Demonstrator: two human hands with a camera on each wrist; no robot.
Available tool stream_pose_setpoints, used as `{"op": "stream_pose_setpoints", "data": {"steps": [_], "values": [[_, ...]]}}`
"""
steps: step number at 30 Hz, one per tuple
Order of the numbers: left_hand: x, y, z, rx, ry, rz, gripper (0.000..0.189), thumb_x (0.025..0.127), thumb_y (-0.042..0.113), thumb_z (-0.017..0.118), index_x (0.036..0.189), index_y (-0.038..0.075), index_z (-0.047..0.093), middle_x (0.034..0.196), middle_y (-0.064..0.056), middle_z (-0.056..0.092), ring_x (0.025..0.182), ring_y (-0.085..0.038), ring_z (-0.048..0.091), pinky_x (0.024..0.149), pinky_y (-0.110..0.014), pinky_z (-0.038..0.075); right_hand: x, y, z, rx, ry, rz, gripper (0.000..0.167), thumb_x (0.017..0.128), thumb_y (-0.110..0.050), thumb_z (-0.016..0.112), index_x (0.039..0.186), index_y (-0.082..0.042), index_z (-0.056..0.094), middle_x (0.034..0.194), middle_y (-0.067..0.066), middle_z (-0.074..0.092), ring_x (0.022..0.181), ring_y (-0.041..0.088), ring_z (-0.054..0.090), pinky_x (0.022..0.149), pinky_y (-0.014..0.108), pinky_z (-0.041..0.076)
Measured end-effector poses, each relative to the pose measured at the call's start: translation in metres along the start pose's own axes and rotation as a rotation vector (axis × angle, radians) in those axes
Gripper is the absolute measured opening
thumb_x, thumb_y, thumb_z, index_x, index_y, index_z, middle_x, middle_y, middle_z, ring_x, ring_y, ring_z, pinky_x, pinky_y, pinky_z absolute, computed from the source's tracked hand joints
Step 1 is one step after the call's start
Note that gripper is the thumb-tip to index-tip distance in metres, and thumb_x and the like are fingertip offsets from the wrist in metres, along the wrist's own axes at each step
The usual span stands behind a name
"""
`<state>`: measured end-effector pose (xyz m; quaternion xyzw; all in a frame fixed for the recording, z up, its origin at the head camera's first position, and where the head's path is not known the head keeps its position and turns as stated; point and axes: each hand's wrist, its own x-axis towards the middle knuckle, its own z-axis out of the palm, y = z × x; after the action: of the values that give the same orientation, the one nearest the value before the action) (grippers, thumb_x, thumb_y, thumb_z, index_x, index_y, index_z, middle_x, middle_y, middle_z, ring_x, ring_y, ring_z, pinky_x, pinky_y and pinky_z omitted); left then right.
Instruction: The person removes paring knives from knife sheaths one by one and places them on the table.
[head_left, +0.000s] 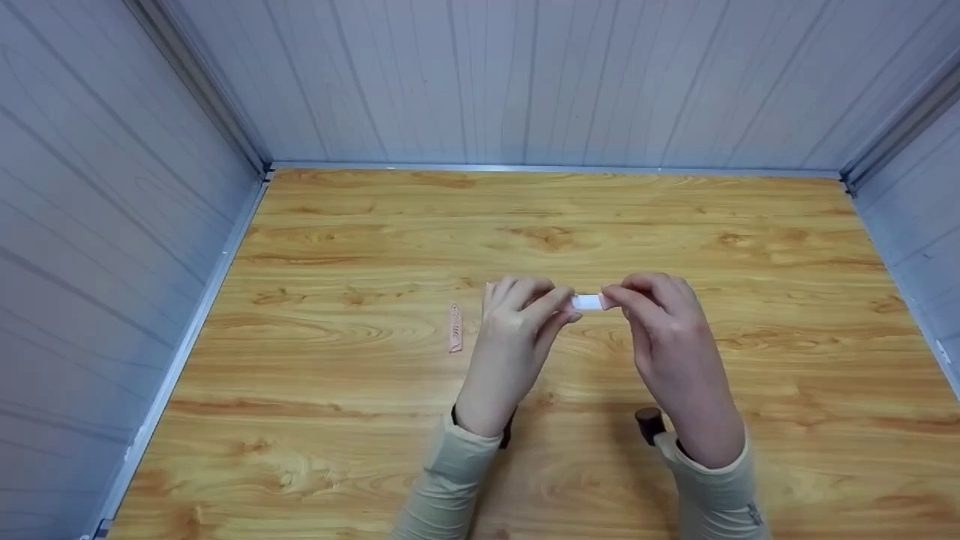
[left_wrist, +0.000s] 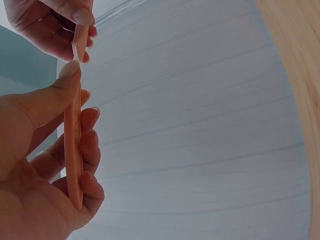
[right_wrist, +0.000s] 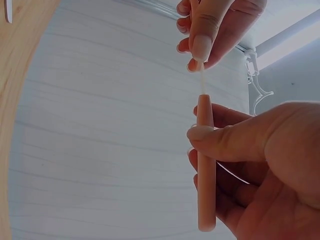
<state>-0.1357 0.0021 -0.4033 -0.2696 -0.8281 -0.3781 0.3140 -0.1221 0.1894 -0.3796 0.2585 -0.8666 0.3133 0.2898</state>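
Fingers and thumb of my left hand grip a slim flat pink piece with faint markings along it. My right hand pinches a second pink piece, smooth and narrowing at its upper end, between thumb and fingers. A thin white strip bridges the gap between both hands in the head view. From the right wrist it shows edge-on as a narrow pale strip, running from the tapered end to the left fingertips. Both hands are raised over the wooden table.
Left of my left hand, a small pink strip with a patterned surface lies on the wood-grain table. Pale panel walls close off the back and sides. A dark cylinder sits at my right wrist.
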Motion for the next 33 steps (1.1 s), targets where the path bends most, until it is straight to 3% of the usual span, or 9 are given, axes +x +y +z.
{"op": "stream_pose_setpoints", "data": {"steps": [6,17,33], "values": [[0.0009,0.0009,-0.0017,-0.01,0.003,-0.003,0.018,0.087,0.022,0.07,0.1,0.01,0.074,0.097,0.0,0.061,0.09,-0.017,0.051,0.079,-0.035,0.036,0.0001,0.0004,-0.0016,-0.031,-0.03,0.004,0.022,0.087,0.01,0.061,0.104,0.001,0.071,0.102,0.01,0.061,0.095,0.026,0.054,0.085,0.036,0.042],[0.0011,-0.0003,-0.0035,-0.013,-0.011,-0.003,0.02,0.085,0.023,0.071,0.101,0.01,0.074,0.097,0.001,0.062,0.092,-0.016,0.052,0.082,-0.034,0.036,0.0005,-0.0003,-0.0005,0.011,0.011,0.002,0.024,0.084,0.014,0.062,0.102,0.001,0.072,0.101,0.01,0.062,0.093,0.03,0.054,0.081,0.04,0.043],[0.0006,-0.0002,-0.0025,-0.045,0.004,-0.022,0.02,0.084,0.022,0.073,0.1,0.01,0.074,0.096,0.001,0.062,0.089,-0.016,0.051,0.079,-0.034,0.035,0.0,0.0001,-0.0027,-0.012,0.003,-0.021,0.023,0.084,0.013,0.063,0.101,0.001,0.072,0.099,0.01,0.062,0.091,0.028,0.055,0.081,0.038,0.042]]}}
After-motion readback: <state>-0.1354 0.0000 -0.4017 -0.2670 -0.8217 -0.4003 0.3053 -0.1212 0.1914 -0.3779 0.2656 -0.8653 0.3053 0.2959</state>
